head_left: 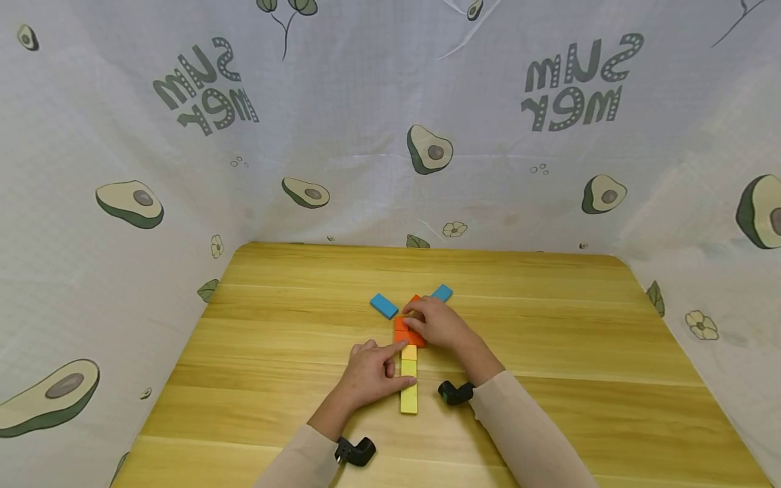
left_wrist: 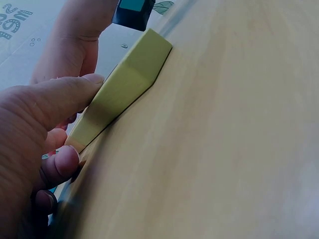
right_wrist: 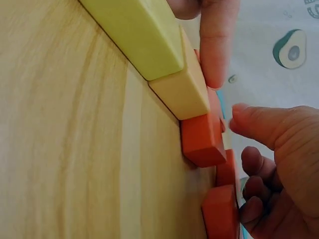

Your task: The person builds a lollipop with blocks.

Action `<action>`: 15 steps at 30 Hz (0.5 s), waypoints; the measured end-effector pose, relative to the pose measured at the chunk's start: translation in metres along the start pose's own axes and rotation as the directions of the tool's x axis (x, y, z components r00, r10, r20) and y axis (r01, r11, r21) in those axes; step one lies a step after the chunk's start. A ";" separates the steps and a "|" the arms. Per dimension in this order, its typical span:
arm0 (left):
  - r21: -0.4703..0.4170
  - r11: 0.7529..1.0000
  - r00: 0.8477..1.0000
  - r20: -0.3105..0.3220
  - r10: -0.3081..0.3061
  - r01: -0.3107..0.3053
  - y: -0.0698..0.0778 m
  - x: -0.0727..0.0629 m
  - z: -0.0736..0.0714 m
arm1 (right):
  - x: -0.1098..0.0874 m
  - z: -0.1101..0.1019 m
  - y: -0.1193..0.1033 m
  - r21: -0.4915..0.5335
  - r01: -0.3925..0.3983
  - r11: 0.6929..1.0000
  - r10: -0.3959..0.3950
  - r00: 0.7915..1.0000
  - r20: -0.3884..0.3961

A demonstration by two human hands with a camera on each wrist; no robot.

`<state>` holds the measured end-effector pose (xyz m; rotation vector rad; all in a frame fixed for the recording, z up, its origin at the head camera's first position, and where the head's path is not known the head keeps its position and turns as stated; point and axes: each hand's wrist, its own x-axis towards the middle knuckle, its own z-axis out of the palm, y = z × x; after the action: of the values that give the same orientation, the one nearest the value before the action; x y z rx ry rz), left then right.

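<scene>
A long yellow block (head_left: 409, 396) lies flat on the table, with a short light-orange block (head_left: 409, 352) against its far end. Beyond them several red-orange blocks (head_left: 403, 324) sit close together. My left hand (head_left: 369, 373) lies to the left of this row. Its thumb touches the yellow block, and its extended index finger reaches the seam between the light-orange and red-orange blocks. My right hand (head_left: 439, 322) hovers over the red-orange blocks and partly hides them. In the right wrist view its thumb is apart from them, while bent fingers are beside a red-orange block (right_wrist: 219, 211).
Two blue blocks lie farther back, one at the left (head_left: 384, 306) and one at the right (head_left: 442, 292), angled outward. The wooden table (head_left: 549, 325) is bordered by a white cloth (head_left: 366, 102) with avocado prints. Each wrist wears a black camera.
</scene>
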<state>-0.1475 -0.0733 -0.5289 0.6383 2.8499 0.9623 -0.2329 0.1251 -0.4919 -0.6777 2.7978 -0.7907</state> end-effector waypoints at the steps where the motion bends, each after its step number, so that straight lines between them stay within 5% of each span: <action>1: 0.000 1.000 1.000 -0.001 0.002 -0.002 0.000 0.000 0.000 | -0.001 -0.001 0.002 0.022 -0.012 1.000 0.012 1.000 -0.012; 7: -0.009 1.000 1.000 -0.007 0.007 -0.007 -0.001 0.000 0.001 | -0.013 -0.010 0.013 0.150 -0.079 0.986 0.094 0.990 -0.101; 15: -0.005 1.000 1.000 -0.005 -0.002 0.002 -0.001 0.001 0.001 | -0.035 -0.013 0.031 0.185 -0.164 0.969 0.198 0.963 -0.183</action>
<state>-0.1482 -0.0729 -0.5306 0.6327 2.8511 0.9717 -0.2167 0.1707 -0.4962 -0.3232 2.8695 -1.0974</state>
